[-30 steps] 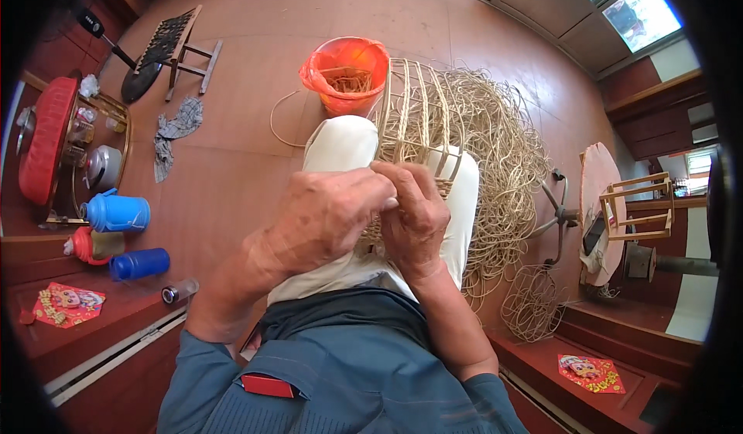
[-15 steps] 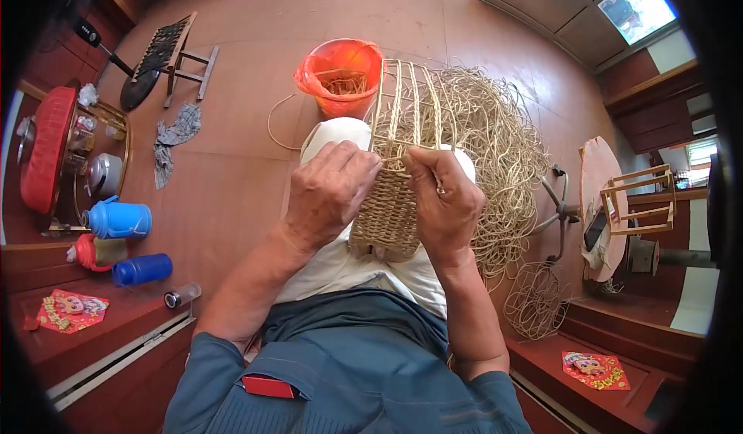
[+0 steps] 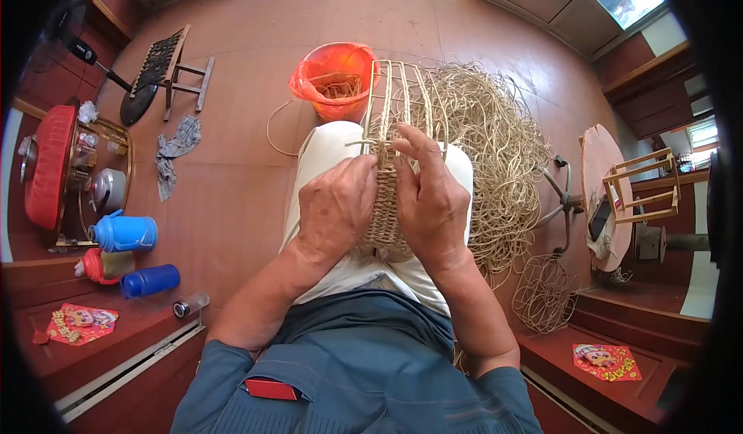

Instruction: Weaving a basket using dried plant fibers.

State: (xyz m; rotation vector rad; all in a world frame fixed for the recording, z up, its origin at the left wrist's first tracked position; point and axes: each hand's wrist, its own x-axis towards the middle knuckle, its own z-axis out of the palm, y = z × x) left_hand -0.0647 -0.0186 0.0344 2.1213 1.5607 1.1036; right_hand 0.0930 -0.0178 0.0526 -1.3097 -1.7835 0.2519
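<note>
A narrow woven piece (image 3: 385, 217) of tan plant-fibre cord rests between my knees, tight weave near me and a bare rod frame (image 3: 395, 63) beyond it. Braided strands (image 3: 405, 97) run lengthwise along the frame. At the weave's upper left edge my left hand (image 3: 334, 202) is closed on the cord, its fingertips partly hidden. A short cord end (image 3: 356, 142) sticks out leftward above it. My right hand (image 3: 433, 198) lies against the right side of the weave, fingers partly stretched and apart, with their tips by the top row.
A big heap of loose cord (image 3: 495, 163) lies right of the frame. An orange-lined bucket (image 3: 333, 109) with fibre inside stands beyond my left knee. At left are a low stool (image 3: 186, 70), a grey cloth (image 3: 179, 144), and blue bottles (image 3: 124, 233). A round table top (image 3: 600, 225) stands at right.
My right hand has shifted left over the weave, and its pinch has loosened. My left hand has moved slightly down. A cord end now sticks out at the left edge.
</note>
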